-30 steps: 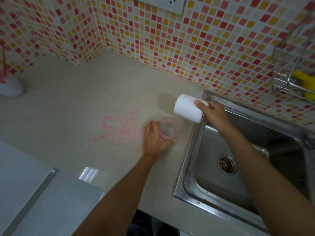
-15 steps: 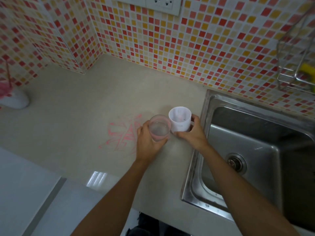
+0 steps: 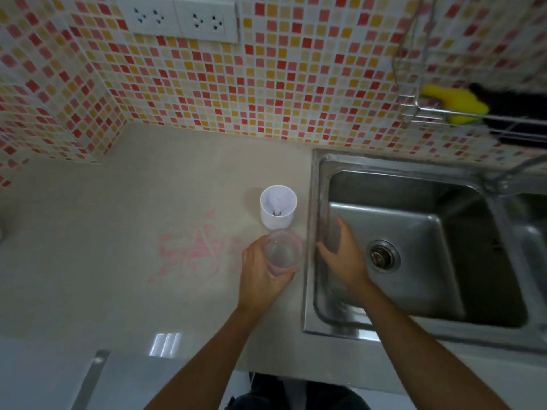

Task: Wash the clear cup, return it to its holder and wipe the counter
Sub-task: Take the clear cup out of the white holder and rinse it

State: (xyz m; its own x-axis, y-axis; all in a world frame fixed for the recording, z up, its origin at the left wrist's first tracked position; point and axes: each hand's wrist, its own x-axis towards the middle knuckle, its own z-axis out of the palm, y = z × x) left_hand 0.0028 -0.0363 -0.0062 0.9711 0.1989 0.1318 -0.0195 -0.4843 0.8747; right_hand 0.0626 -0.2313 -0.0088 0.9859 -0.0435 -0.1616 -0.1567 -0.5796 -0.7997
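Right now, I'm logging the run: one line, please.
left hand holds clear cup | right hand open over sink | holder upright on counter

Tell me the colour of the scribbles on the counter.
The scribbles are pink, seen best in the head view.

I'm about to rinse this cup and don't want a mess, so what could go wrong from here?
The left hand alone grips the clear cup right by the steel sink rim; it may knock against it on the way over. The white holder stands upright just behind the cup, so a careless swing might tip it. Drips could spread the pink marks on the counter.
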